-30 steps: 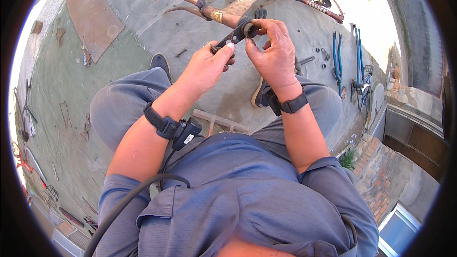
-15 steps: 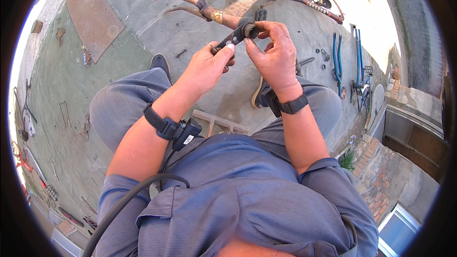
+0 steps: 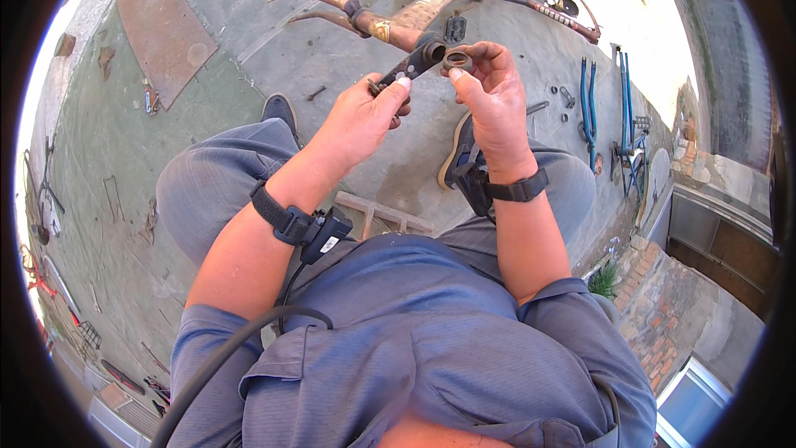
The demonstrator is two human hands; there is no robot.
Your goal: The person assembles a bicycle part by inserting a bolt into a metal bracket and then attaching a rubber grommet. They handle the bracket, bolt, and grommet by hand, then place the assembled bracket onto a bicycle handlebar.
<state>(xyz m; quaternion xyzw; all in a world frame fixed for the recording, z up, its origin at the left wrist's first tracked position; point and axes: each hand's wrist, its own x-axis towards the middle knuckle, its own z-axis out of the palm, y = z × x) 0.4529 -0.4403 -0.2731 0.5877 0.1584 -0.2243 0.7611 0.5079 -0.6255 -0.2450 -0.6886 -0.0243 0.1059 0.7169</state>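
Observation:
A worn brown bicycle frame with a two-pronged fork lies across the ground ahead of me. The open end of its head tube points toward me. My left hand is closed around a dark flat bar with holes, whose far end meets the tube's end; I cannot tell whether it is a spanner or a bracket. Just right of the tube, my right hand pinches a rusty threaded-looking ring between thumb and fingers, apart from the tube.
A pedal shows beyond the ring. Blue forks and small metal parts lie to the right. A bolt and a rusty sheet are on the left. A wooden piece lies between my legs.
My right hand has drawn the ring off the head tube's end and moved slightly right with it. The left hand and the bar stay nearly in place.

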